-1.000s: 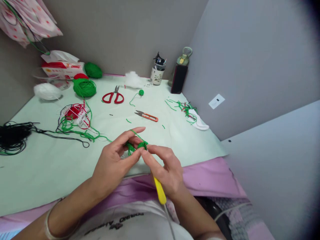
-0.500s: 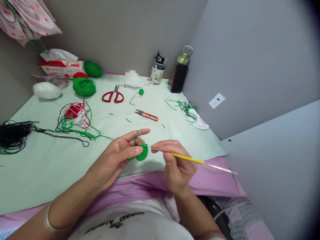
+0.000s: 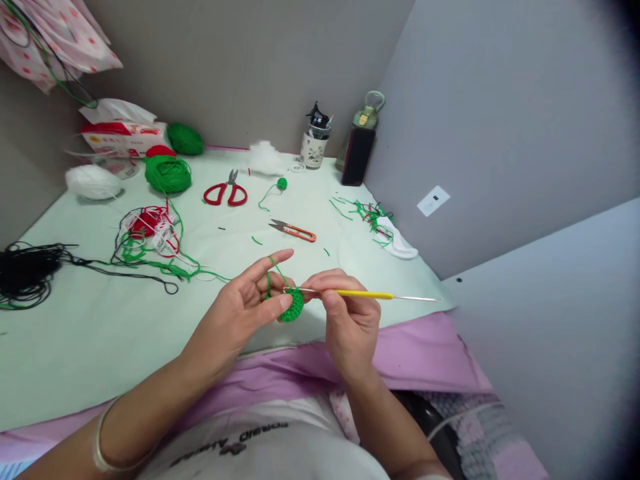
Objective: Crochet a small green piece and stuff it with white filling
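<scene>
Between thumb and fingers, my left hand (image 3: 250, 300) pinches a small round green crochet piece (image 3: 294, 307). Green yarn (image 3: 278, 268) runs from its top edge up over my raised left index finger. My right hand (image 3: 353, 317) grips a crochet hook (image 3: 365, 294) with a yellow handle, held nearly level. The hook's thin metal tip lies at the top edge of the crochet piece, beside the yarn. Whether the tip sits inside a stitch is too small to tell.
Beyond my hands lie orange thread snips (image 3: 294, 231) and red-handled scissors (image 3: 227, 192). Tangled yarn (image 3: 155, 233), a green yarn ball (image 3: 169, 175) and black yarn (image 3: 30, 270) are on the left. A cup (image 3: 315, 148), a phone (image 3: 359, 157) and yarn scraps (image 3: 370, 215) stand or lie towards the right.
The hook has swung closer to level, and its tip has moved left across the top of the crochet piece. The piece has shifted slightly right; my right hand has come a little closer.
</scene>
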A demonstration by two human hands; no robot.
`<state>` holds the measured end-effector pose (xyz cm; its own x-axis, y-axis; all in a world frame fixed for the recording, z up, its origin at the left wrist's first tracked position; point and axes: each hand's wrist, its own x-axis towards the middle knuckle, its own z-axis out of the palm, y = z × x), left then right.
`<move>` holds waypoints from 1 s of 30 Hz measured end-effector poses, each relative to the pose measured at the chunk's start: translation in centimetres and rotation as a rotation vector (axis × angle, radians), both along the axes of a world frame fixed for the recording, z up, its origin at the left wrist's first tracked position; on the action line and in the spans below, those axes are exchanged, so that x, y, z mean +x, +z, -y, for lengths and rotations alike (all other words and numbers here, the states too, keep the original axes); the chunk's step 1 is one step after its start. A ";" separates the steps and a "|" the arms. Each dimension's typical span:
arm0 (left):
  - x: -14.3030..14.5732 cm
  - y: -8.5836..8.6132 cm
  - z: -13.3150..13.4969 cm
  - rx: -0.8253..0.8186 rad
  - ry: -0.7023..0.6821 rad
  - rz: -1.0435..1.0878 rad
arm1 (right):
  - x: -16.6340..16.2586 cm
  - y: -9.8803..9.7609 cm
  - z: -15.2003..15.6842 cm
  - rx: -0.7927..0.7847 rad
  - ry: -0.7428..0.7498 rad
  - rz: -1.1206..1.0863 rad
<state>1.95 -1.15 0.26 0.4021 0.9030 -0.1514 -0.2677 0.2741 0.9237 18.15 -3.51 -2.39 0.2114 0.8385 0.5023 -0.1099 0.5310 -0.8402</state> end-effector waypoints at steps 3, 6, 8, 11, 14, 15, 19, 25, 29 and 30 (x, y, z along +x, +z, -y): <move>0.2 0.4 0.0 -0.050 -0.003 -0.016 | 0.0 0.0 0.0 0.032 0.026 0.004; 0.3 0.9 0.0 -0.128 -0.064 0.002 | 0.1 -0.1 -0.2 -0.040 0.059 -0.076; 0.2 1.1 -0.1 -0.177 -0.114 0.018 | 0.1 0.0 -0.4 -0.112 0.070 -0.145; -0.2 1.1 -0.4 -0.215 -0.194 0.044 | 0.5 0.4 -0.7 -0.180 0.123 -0.239; -0.6 0.9 -0.6 -0.220 -0.241 0.074 | 0.9 0.8 -1.0 -0.243 0.209 -0.319; -0.6 0.9 -0.6 -0.219 -0.240 0.078 | 1.0 0.8 -1.0 -0.262 0.231 -0.332; -0.2 0.5 -0.3 -0.139 -0.149 0.045 | 0.6 0.6 -0.8 -0.182 0.213 -0.204; 0.2 0.3 0.1 0.086 -0.065 -0.094 | 0.1 -0.1 -0.1 0.042 -0.052 0.124; -0.4 0.2 -0.1 0.137 -0.120 -0.148 | 0.5 -0.4 -0.4 -0.065 0.010 -0.045; -0.5 0.1 -0.1 0.135 -0.121 -0.153 | 0.6 -0.4 -0.5 -0.099 0.032 -0.076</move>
<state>1.41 -1.02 0.41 0.4905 0.8657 -0.1000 -0.0943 0.1668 0.9815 18.76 -2.98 -2.75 0.2185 0.8900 0.4001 -0.1908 0.4411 -0.8769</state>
